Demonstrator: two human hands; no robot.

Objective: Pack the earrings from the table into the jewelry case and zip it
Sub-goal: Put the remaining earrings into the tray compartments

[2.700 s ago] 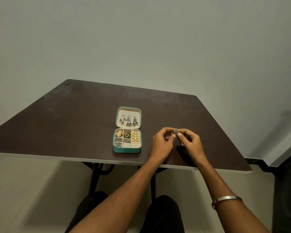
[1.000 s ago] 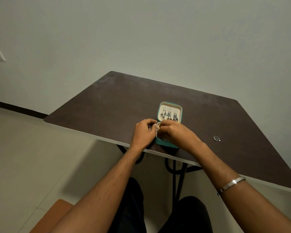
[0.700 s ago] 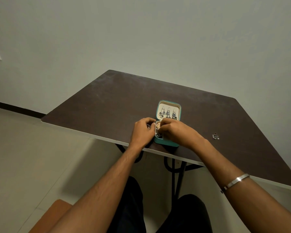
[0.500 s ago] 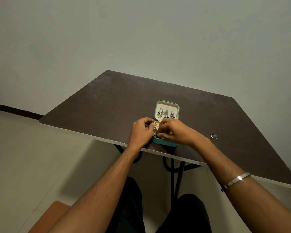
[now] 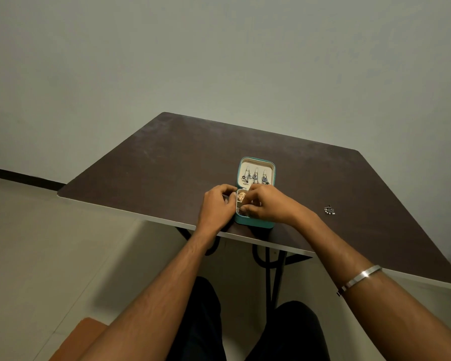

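Both my hands at the open jewelry case [image 5: 255, 222] near the table's [image 5: 167, 162] near edge.

One loose earring [image 5: 329, 210] lies on the tabletop well to the right of the case; a steel bangle [image 5: 359, 278] sits on my right forearm. Three dangling earrings [image 5: 255, 177] hang in the raised lid. My right hand [image 5: 267, 205] covers most of the tray, fingers curled down into it, but I cannot tell what they hold. My left hand [image 5: 216, 207] curls against the case's left side, steadying it.
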